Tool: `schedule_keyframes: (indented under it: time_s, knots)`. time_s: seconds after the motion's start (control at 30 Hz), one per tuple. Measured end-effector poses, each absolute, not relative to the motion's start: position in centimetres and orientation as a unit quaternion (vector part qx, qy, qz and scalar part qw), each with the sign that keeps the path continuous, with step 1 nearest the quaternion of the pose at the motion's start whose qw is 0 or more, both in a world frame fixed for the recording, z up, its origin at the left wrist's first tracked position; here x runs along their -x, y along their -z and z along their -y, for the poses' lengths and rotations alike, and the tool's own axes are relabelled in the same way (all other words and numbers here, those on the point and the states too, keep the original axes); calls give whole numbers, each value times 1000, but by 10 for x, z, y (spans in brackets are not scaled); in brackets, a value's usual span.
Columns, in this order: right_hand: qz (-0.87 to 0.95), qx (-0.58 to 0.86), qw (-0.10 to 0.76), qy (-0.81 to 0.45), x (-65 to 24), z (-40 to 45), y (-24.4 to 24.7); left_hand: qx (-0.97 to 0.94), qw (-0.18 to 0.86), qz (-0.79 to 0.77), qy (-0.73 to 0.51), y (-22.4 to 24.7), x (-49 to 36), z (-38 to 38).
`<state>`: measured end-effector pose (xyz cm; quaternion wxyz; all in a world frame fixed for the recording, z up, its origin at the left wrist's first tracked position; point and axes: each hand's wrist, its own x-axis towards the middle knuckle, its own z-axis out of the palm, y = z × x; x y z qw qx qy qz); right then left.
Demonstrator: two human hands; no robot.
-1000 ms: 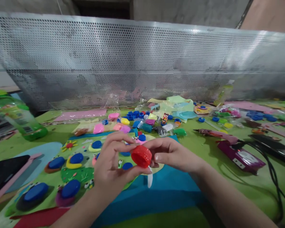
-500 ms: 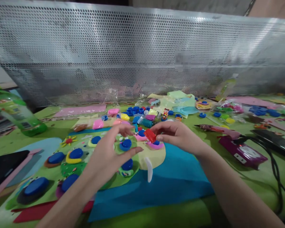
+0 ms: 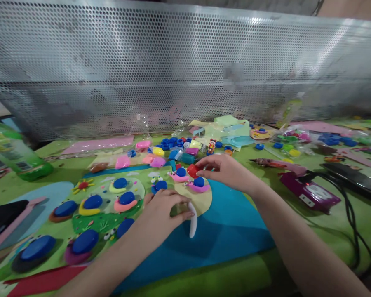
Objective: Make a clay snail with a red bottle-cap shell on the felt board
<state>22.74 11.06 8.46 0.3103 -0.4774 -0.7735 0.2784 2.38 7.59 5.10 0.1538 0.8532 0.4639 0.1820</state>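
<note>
- Left hand (image 3: 165, 208) has its finger and thumb touching the top end of a white strip (image 3: 193, 227); I cannot tell if they squeeze it.
- Right hand (image 3: 227, 171) is a bit farther off, with a red cap (image 3: 191, 170) pinched in its fingertips.
- Getting hold of the white strip looks like the step now, with the red cap kept off to the side.
- Lifting the strip would call for a soft pinch, since it looks squishy and might bend or dent.
- Below the left fingers, the strip's low end is over blue paper (image 3: 225, 225); I cannot tell if it touches.
- Left of that grip, the left arm partly covers a blue cap (image 3: 125, 227).
- Fingertips hide one side of the red cap. Just on its near side is a purple snail (image 3: 201, 188).
- Far left of both grips, a green bottle (image 3: 21, 154) is cut off by the edge.
- Past the right hand, small clay packs (image 3: 158, 151) are blurry and hard to tell apart.
</note>
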Motion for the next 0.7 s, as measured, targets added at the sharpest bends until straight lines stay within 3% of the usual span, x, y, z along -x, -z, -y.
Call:
schedule_keyframes:
  time_s: [0.17, 0.3, 0.5, 0.7]
  knots:
    - [765, 479, 320, -289, -227, -109, -85, -796, 323, -457, -230, -65, -27, -71]
    - [756, 478, 332, -301, -224, -107, -86, -766, 366, -437, -297, -78, -18, -69]
    - [749, 482, 345, -296, -217, -97, -90, -739, 336, -361, -459, -95, 3, -68]
    - [766, 438, 357, -307, -214, -85, -95, -795, 274, -299, -451, -99, 12, -63]
